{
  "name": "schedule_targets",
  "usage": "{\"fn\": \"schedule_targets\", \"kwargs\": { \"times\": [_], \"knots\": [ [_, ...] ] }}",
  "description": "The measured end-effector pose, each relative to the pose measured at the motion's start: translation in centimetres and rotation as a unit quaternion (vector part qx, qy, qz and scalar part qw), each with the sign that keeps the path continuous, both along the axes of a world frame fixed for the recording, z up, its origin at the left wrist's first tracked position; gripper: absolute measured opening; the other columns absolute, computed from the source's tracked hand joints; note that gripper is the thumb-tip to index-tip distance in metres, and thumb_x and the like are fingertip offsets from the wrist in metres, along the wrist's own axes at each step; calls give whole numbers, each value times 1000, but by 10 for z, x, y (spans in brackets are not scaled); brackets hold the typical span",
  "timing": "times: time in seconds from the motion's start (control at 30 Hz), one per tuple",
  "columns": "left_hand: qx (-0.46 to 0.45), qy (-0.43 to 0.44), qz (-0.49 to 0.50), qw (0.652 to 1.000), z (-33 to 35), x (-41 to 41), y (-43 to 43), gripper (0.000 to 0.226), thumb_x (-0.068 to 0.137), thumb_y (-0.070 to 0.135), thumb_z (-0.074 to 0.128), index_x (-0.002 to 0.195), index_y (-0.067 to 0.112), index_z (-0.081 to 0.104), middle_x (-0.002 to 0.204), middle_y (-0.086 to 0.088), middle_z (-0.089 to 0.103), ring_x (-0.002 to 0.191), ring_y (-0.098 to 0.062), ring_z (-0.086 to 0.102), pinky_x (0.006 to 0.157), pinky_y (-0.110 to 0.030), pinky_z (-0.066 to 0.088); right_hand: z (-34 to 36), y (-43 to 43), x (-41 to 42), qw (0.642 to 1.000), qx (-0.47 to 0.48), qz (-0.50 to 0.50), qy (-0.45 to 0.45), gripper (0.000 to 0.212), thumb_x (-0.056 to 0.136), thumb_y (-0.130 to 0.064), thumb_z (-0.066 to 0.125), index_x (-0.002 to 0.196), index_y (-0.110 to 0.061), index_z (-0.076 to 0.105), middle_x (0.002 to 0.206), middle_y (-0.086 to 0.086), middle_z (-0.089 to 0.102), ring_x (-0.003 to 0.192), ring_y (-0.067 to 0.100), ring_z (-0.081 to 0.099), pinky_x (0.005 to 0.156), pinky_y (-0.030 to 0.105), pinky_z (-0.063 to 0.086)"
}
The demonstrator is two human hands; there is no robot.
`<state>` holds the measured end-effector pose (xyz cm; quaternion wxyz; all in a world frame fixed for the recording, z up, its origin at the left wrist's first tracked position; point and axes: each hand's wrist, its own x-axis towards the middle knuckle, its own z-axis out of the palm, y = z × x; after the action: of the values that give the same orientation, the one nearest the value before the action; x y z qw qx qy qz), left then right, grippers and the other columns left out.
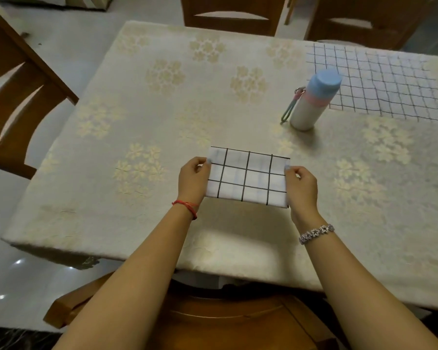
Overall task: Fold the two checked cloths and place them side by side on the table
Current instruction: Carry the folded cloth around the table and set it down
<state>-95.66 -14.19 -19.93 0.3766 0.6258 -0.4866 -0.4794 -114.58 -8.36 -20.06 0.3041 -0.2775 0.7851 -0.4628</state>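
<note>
A white cloth with black checks (248, 176), folded into a small rectangle, is held just above the table (137, 117) in front of me. My left hand (193, 178) pinches its left edge and my right hand (301, 186) pinches its right edge. A second checked cloth (390, 82) lies spread flat at the table's far right corner, untouched by either hand.
A white flask with a blue cap and a loop strap (311, 101) stands upright between the two cloths. Wooden chairs stand at the left (18, 92), at the far side (230, 13) and right in front of me (225, 322). A floral tablecloth covers the table.
</note>
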Motion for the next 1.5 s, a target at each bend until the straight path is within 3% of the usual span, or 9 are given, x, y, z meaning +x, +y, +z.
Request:
{"fn": "schedule_targets", "kwargs": {
  "times": [0.1, 0.27, 0.57, 0.77, 0.97, 1.13, 1.27, 1.4, 1.5],
  "knots": [
    [9, -15, -4, 1000, -13, -6, -7, 14, 93, 19, 50, 91, 12, 61, 77, 6, 59, 69, -6, 53, 64, -20, 45, -10, -5, -10, 999, 23, 22, 6, 16, 93, -26, 50, 92, -13, 61, 87, 3, 63, 82, 19, 58, 79, 40, 50],
    [17, -62, -19, 998, -28, -13, -18, 21, 93, 22, 50, 98, 8, 63, 87, -3, 61, 77, -13, 54, 65, -18, 43, -23, -9, -20, 997, 55, 54, 1, 20, 94, -24, 49, 100, -9, 60, 81, 1, 62, 72, 17, 57, 68, 34, 49],
    [25, -162, -25, 986, -45, -15, -31, 24, 93, 25, 49, 99, 6, 64, 87, -3, 61, 79, -16, 54, 61, -20, 41, -39, -23, -22, 991, 94, 87, 32, 12, 94, -20, 50, 94, -11, 57, 85, 7, 63, 75, 20, 56, 69, 35, 50],
    [41, -220, -26, 974, -52, -11, -32, 24, 92, 28, 50, 99, 10, 65, 95, -4, 66, 86, -20, 57, 78, -32, 47, -44, -24, -22, 987, 103, 110, 59, 15, 92, -17, 52, 102, -8, 60, 86, 3, 60, 76, 16, 55, 61, 24, 42],
    [59, -237, -18, 970, -56, -11, -34, 25, 91, 29, 51, 102, 11, 65, 103, -7, 67, 88, -20, 57, 77, -30, 44, -43, -22, -21, 987, 104, 110, 60, 19, 90, -13, 54, 107, -7, 60, 93, 1, 60, 86, 20, 60, 76, 37, 55],
    [62, -243, -6, 968, -56, -12, -30, 23, 89, 27, 53, 104, 12, 62, 104, -7, 65, 88, -19, 55, 78, -31, 44, -41, -20, -23, 987, 101, 112, 61, 22, 91, -13, 54, 111, -8, 60, 106, 7, 64, 93, 22, 61, 82, 43, 55],
    [64, -218, 3, 974, -52, -8, -30, 23, 88, 26, 55, 107, 14, 61, 101, -3, 62, 91, -19, 55, 81, -31, 44, -37, -16, -24, 986, 99, 119, 54, 25, 92, -16, 53, 115, -8, 58, 111, 8, 64, 92, 20, 60, 77, 37, 55],
    [47, -182, 16, 982, -42, -6, -27, 24, 89, 24, 56, 109, 10, 60, 100, 0, 59, 91, -16, 54, 81, -28, 41, -32, -14, -25, 986, 93, 121, 67, 27, 93, -19, 51, 118, -9, 57, 116, 6, 62, 87, 13, 55, 61, 18, 42],
    [38, -147, 35, 988, -34, -3, -24, 22, 90, 21, 56, 108, 9, 61, 100, -1, 59, 92, -15, 53, 81, -27, 41, -24, -14, -24, 988, 75, 121, 66, 28, 94, -19, 51, 119, -9, 57, 118, 7, 61, 91, 11, 53, 67, 19, 42]
  ]
}}
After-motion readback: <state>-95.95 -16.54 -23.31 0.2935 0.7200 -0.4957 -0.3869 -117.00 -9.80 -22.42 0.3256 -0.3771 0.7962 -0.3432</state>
